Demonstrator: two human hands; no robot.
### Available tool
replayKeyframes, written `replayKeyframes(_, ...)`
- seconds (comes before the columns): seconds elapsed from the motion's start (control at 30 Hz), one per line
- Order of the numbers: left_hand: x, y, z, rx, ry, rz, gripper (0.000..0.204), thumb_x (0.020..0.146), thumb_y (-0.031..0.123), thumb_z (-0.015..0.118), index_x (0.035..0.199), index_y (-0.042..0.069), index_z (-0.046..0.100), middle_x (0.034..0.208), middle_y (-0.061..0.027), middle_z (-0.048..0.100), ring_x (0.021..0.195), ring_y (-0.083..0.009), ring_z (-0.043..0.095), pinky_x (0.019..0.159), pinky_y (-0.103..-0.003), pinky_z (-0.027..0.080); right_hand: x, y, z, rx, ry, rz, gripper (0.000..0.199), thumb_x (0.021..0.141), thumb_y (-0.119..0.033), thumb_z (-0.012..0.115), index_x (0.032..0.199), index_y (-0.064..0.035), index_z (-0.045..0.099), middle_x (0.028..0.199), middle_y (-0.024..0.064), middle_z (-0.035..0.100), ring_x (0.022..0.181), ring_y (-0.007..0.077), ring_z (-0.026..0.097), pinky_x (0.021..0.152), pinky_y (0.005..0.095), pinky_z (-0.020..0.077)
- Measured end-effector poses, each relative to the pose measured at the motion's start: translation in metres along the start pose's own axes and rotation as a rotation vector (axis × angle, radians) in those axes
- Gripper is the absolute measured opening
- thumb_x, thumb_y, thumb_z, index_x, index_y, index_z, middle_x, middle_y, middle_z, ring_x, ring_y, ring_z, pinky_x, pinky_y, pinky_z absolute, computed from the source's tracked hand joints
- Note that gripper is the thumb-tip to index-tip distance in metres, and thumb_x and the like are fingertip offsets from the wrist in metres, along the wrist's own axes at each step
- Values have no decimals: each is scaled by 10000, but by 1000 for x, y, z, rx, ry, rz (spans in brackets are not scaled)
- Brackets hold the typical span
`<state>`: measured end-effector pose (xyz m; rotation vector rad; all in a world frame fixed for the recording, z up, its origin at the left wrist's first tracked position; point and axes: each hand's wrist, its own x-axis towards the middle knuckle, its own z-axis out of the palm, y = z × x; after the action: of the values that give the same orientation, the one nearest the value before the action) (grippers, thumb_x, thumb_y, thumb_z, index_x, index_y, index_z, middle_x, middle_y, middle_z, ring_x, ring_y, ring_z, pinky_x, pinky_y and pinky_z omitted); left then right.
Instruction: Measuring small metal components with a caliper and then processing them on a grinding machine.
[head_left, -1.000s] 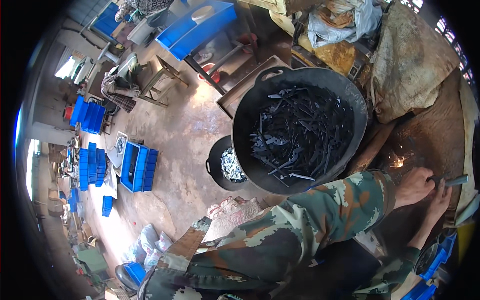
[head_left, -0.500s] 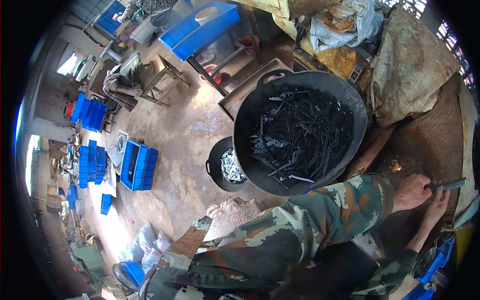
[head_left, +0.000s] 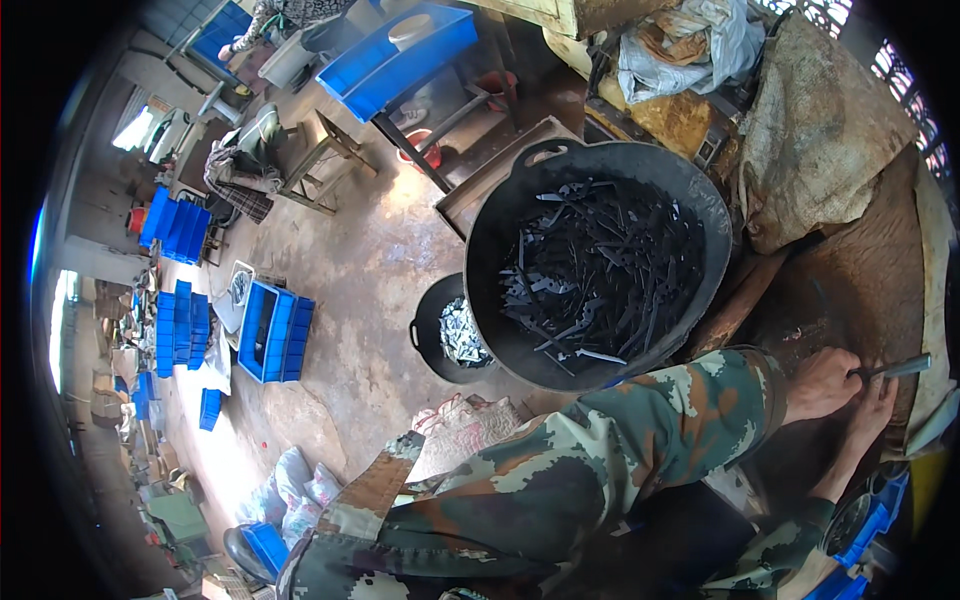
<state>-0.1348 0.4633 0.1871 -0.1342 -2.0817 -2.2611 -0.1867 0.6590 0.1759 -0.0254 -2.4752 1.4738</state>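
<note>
At the far right, my left hand [head_left: 824,384] is closed, with the dark end of a thin grey bar-shaped piece [head_left: 908,366] at its fingertips. My right hand [head_left: 872,412] lies just beside it, its fingers pressed against the same piece. The piece points away to the right; its exact kind does not show. Beyond my left hand is a dark, brown-stained hollow with a small pale pinkish spot [head_left: 796,334] in it. Left of my hands stands a large black tub [head_left: 712,215] holding many dark flat metal parts [head_left: 600,270].
A smaller black pan [head_left: 425,345] with shiny parts sits on the floor beside the tub. Rough sacking [head_left: 820,140] hangs at the upper right. Blue bins [head_left: 295,335] stand at left, a wooden stool [head_left: 325,160] farther back. Another person's hand [head_left: 228,50] shows at the top.
An orange glow near my left hand has shrunk to a faint spot. My hands and the grey piece have barely moved. The other person's hand at the top has shifted slightly.
</note>
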Motion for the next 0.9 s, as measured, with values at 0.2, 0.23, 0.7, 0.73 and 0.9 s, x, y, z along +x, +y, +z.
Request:
replayKeyframes(0.2, -3, 3, -3, -31, 31, 72, 217, 850, 182, 563, 885, -11, 654, 784, -255, 652, 766, -456, 640, 701, -518, 499, -1, -15, 5, -40, -2, -1, 377, 1030, -239, 530, 1350, -41, 505, 1082, 63, 675, 795, 80, 627, 596, 198, 478)
replayKeyframes(0.23, -3, 3, -4, -30, 32, 73, 217, 850, 182, 563, 885, -11, 654, 784, -255, 652, 766, -456, 640, 701, -518, 499, -1, -18, 6, -65, -5, 10, 375, 1026, -238, 539, 1340, -35, 513, 1082, 66, 673, 822, 88, 629, 625, 207, 491)
replayKeyframes(0.7, -26, 26, -6, 113, -2, 104, 222, 820, 153, 559, 882, -30, 668, 823, -275, 652, 832, -466, 639, 739, -514, 516, 15, 14, 6, 126, -37, -46, 375, 991, -230, 613, 1272, 9, 545, 1057, 99, 666, 946, 151, 614, 822, 288, 507)
replayKeyframes(0.73, -27, 24, -5, 110, -11, 101, 222, 820, 153, 559, 882, -30, 668, 823, -275, 652, 832, -466, 639, 739, -514, 516, 16, 25, 7, 174, -37, -41, 379, 982, -228, 628, 1269, 6, 546, 1058, 101, 666, 940, 148, 612, 813, 288, 507)
replayKeyframes(0.9, -45, 58, -11, 116, -21, 171, 247, 852, 223, 590, 882, -5, 682, 805, -259, 656, 810, -455, 644, 727, -508, 517, 33, 37, -1, 472, -95, -6, 325, 966, -188, 649, 1225, -12, 560, 969, 64, 652, 868, 137, 603, 753, 290, 505)
